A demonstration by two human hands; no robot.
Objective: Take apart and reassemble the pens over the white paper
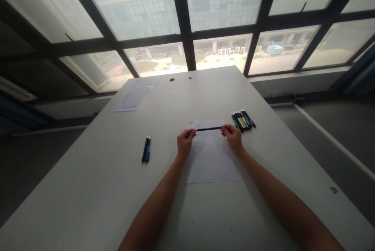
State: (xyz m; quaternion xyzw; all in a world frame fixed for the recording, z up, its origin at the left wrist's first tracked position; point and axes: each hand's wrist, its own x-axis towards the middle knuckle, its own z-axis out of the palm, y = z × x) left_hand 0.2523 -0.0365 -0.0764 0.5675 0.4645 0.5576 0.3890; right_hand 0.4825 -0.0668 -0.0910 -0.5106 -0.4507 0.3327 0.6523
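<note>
A slim black pen (208,128) is held level between my two hands above a white sheet of paper (211,161). My left hand (185,141) pinches its silvery end. At the other end, my right hand (233,137) has its fingers closed on the pen. Just beyond my right hand lies a row of several pens (243,120), black with green, yellow and white parts. To the left of my left hand, two pens (146,150) lie side by side, one black and one with a blue part.
All this is on a long white table (117,188). Printed papers (130,98) lie at its far left. A dark round disc (172,79) and a small object (190,77) are near the far edge. A small dark piece (333,190) lies near the right edge. Windows stand beyond.
</note>
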